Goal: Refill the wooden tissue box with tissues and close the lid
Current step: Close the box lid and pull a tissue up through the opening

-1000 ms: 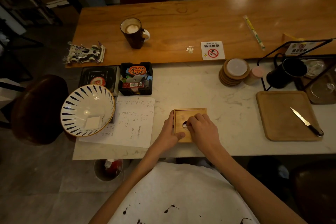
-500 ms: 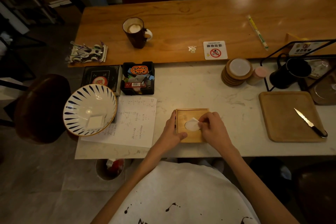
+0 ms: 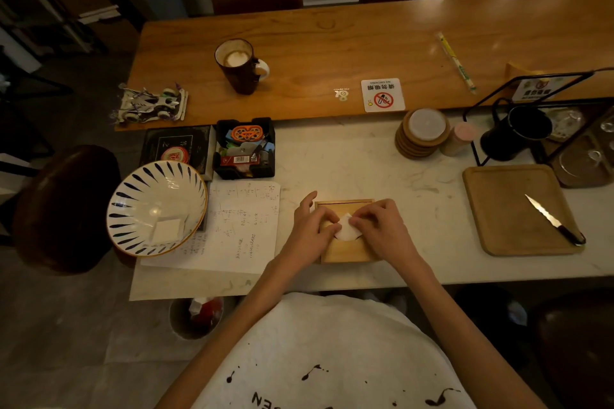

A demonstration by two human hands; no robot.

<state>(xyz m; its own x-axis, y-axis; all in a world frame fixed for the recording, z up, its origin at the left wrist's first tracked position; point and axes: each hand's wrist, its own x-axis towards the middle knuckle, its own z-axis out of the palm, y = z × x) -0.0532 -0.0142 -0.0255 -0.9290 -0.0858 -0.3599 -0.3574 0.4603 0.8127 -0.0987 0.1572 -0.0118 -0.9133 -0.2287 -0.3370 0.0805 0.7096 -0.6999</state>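
The square wooden tissue box (image 3: 345, 251) sits on the marble counter in front of me, its lid on. A white tissue (image 3: 347, 230) sticks up out of the oval opening in the lid. My right hand (image 3: 382, 229) rests on the box's right half, fingers pinching the tissue's right edge. On the left half lies my left hand (image 3: 310, 229), its thumb touching the tissue's left side, its other fingers spread over the box's far left corner. Both hands hide most of the lid.
A striped bowl (image 3: 156, 209) and a written sheet (image 3: 239, 226) lie to the left. Behind are a black organiser box (image 3: 246, 149), stacked coasters (image 3: 422, 133) and a mug (image 3: 237, 65). A wooden tray (image 3: 518, 209) with a knife (image 3: 553, 219) is at right.
The tissue has come up through the lid's opening. My right hand went from covering the hole to pinching the tissue, and my left thumb moved in onto the lid beside it.
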